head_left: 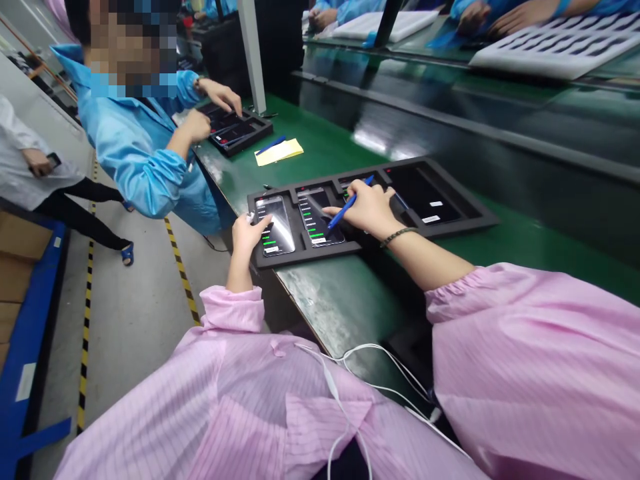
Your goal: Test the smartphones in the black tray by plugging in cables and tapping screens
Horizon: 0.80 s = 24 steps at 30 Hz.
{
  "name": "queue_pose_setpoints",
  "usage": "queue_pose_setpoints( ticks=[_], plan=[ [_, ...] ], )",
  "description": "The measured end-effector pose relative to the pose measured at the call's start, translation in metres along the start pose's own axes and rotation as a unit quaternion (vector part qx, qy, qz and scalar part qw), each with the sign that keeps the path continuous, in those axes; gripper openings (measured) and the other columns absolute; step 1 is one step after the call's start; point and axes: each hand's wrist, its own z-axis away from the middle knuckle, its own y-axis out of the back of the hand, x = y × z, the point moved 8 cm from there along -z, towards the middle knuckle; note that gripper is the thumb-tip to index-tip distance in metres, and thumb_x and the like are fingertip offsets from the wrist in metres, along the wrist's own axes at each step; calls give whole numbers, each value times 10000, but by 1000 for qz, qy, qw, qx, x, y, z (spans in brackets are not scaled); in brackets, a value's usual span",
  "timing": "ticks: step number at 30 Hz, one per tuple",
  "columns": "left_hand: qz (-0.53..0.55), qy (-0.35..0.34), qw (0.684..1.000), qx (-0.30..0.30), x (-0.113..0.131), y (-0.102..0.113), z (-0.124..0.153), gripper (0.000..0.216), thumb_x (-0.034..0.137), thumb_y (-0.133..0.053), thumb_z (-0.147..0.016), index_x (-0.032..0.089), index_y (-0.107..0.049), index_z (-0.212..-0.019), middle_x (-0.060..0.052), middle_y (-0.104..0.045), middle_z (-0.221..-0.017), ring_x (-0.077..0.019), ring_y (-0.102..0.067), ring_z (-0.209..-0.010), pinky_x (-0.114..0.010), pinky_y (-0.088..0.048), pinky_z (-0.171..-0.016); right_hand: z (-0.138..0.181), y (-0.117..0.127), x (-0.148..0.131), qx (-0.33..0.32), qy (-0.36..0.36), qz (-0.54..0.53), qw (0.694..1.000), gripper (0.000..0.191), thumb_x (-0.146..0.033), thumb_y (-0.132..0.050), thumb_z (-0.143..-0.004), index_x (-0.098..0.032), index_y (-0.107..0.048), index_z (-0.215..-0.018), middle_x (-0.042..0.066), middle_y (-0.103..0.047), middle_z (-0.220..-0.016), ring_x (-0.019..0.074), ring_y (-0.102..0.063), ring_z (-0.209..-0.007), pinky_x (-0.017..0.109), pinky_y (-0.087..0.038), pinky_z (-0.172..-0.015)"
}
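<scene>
A black foam tray with phones in its compartments lies across the table edge. My left hand is at the tray's left end, thumb stretched over the lit screen of the leftmost phone. At its index fingertip is a small white bit, too small to make out. My right hand holds a blue pen, tip pointing down-left, with a finger reaching over the second phone. Both screens show rows of text with green bars. A third phone is mostly hidden under my right hand; a dark phone fills the right compartment.
Left of the green table, a co-worker in blue handles another black tray. Yellow paper with a blue pen lies between the trays. White cables trail over my lap. White trays stand across the line.
</scene>
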Motion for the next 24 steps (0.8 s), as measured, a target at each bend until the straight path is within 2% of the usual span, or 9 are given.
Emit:
queue_pose_setpoints(
  ticks=[7,11,15,20,24],
  plan=[
    [88,7,996,-15,-28,14,3,298,368,-826,-685,165,-635,-787,-40,-688,-837,-221,-659,-903,-291,-488,-830,9,-1,0,-23,8,18,1000,638,-722,-769,-658,-260,-343,-766,8,-471,-683,351,-540,-993,680,-219,-1122],
    [102,-8,994,-38,-26,10,7,287,343,-824,-667,161,-649,-803,-27,-686,-843,-198,-648,-848,-280,-492,-811,7,-3,6,-18,2,14,1000,650,-736,-771,-639,-257,-349,-763,16,-489,-699,359,-548,-996,695,-237,-1101],
    [83,-27,995,-50,-21,3,9,245,331,-802,-697,178,-611,-710,-2,-657,-750,-186,-622,-766,-263,-469,-728,1,5,16,5,12,-17,1000,639,-752,-734,-674,-251,-348,-765,29,-522,-725,359,-557,-964,727,-248,-1071],
    [55,-32,997,-35,-18,8,6,267,238,-808,-687,193,-549,-641,1,-629,-699,-193,-611,-748,-264,-435,-708,-3,29,44,43,-50,-31,997,639,-678,-761,-701,-247,-292,-753,39,-531,-723,354,-569,-963,720,-220,-1094],
    [57,-35,997,-39,-18,14,3,289,322,-789,-753,195,-555,-641,7,-611,-668,-183,-598,-717,-252,-419,-670,1,45,59,38,-104,-20,994,648,-597,-809,-670,-243,-271,-743,13,-531,-742,326,-583,-956,712,-226,-1110]
  ],
)
